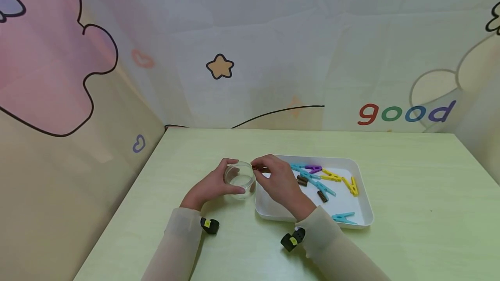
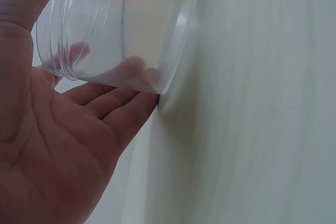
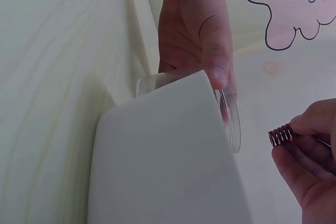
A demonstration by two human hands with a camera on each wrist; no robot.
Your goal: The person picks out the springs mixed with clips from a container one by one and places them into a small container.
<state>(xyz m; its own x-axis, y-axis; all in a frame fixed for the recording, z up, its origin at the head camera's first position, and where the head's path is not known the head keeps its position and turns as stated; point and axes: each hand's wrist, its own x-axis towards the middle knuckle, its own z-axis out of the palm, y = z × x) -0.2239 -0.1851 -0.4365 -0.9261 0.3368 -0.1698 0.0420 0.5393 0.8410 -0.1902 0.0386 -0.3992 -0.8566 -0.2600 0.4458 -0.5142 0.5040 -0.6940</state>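
A clear round plastic jar (image 1: pixel 240 180) stands on the pale green table (image 1: pixel 410 172), just left of a white tray (image 1: pixel 361 185). My left hand (image 1: pixel 212 185) grips the jar around its side; the jar wall (image 2: pixel 105 30) fills the left wrist view with my fingers (image 2: pixel 121 103) curled behind it. My right hand (image 1: pixel 275 179) pinches a small reddish-brown coil spring (image 3: pixel 281 135) by the jar's rim (image 3: pixel 233 124), at its right edge. The spring also shows as a dark speck (image 1: pixel 254 168) in the head view.
The tray holds several coloured clothespins (image 1: pixel 332 176), among them a cyan one (image 1: pixel 343 217), and two more brown springs (image 1: pixel 302 180). Patterned fabric walls (image 1: pixel 250 55) close off the back and left. Bare table stretches to the right and front.
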